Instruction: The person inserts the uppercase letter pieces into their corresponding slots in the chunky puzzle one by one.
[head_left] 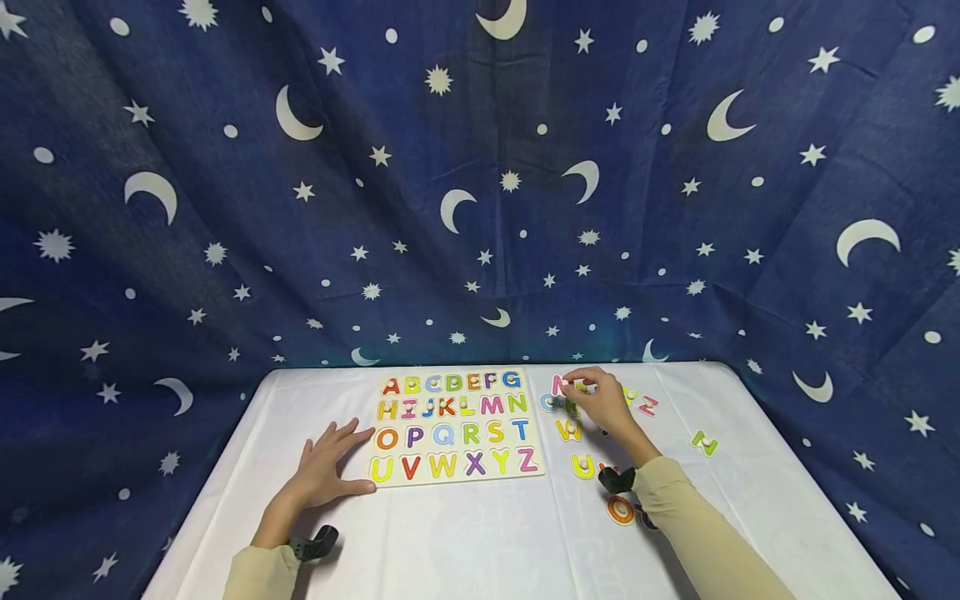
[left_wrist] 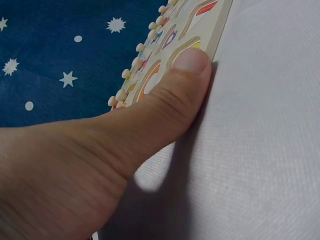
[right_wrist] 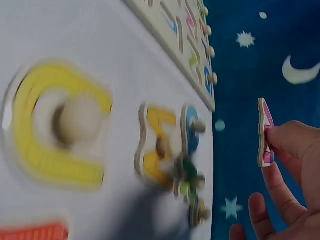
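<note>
- Pinching the pink M piece between thumb and fingertips, the right hand has it off the tabletop, just right of the letter board's far end; whether the grip takes in the knob is hard to tell.
- Spread wide, the left hand touches the board's left edge with thumb and forefinger, holding no letter; keeping that light pressure should stop the board sliding.
- The matching pink M recess shows no knob, in the second row from the far side, between the knobbed L and the bare N recess.
- Best, I judge, to carry the piece left and slightly high, so that it clears the knobs, and to turn it to the printed outline before lowering.
- Setting it flat, then pressing gently, would seat it better than forcing a tilted corner.
- Low movement on the right could brush the blue Q, the yellow-orange W or the yellow U.
</note>
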